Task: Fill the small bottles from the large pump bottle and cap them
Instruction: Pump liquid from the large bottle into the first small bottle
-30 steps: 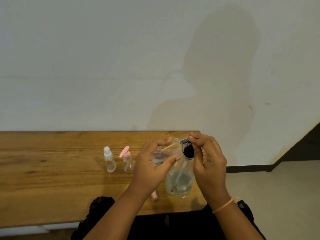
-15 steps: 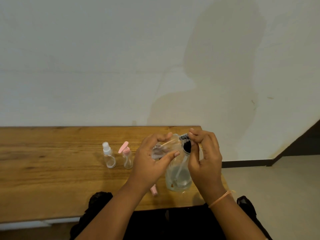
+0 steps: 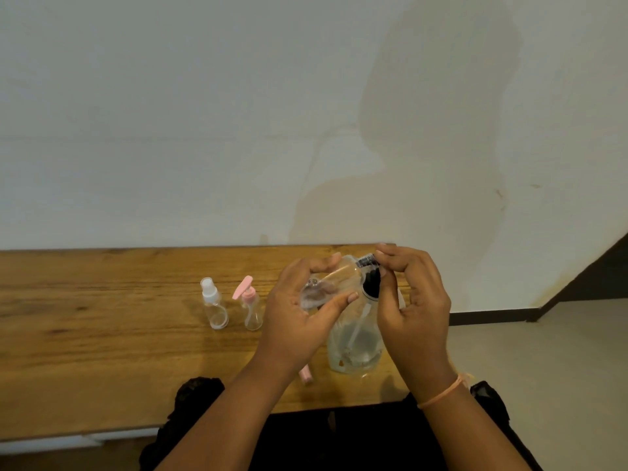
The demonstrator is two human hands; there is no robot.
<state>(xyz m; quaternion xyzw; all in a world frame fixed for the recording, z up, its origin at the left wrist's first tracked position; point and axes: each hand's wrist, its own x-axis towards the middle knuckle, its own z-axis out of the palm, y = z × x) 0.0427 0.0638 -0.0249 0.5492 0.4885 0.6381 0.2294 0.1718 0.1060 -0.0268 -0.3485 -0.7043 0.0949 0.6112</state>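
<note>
The large clear pump bottle (image 3: 355, 348) stands on the wooden table (image 3: 102, 351) near its right end, with a black collar and a dip tube inside. My right hand (image 3: 413, 311) pinches the black pump head (image 3: 367, 261) at the top. My left hand (image 3: 299, 311) grips a small clear bottle (image 3: 326, 287), tilted on its side, its mouth up against the pump nozzle. Two more small bottles stand to the left: one with a white spray cap (image 3: 212, 305) and one with a pink pump cap (image 3: 251, 305).
A small pink cap (image 3: 307, 374) lies on the table under my left wrist. The table's right end sits just past the large bottle, with grey floor (image 3: 560, 368) beyond. A white wall rises behind the table. My dark-clothed lap is below the front edge.
Both hands and the bottles keep the same grip and position. Only the camera has shifted slightly, so the scene sits a little higher in view.
</note>
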